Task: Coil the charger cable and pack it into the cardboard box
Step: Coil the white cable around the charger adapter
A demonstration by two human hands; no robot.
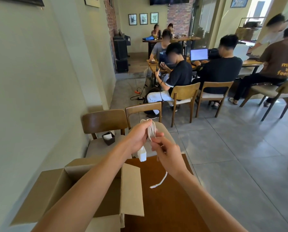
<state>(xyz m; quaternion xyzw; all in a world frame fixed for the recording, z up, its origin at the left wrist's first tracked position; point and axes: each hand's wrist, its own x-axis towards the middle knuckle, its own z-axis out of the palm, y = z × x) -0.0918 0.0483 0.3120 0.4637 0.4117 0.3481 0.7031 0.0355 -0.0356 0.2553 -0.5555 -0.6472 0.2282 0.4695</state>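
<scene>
Above brown table [165,206] — looped white cable [151,129], hands

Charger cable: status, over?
Left hand grips the coil. Right hand feeds the loose tail. Cardboard box open, nothing blocking.

Matt white charger cable [151,130], matt brown cardboard box [131,186], smooth polished wooden table [165,206].

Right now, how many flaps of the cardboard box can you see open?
3: the left flap, the far flap and the right flap. The near flap may be hidden behind the left forearm.
</scene>
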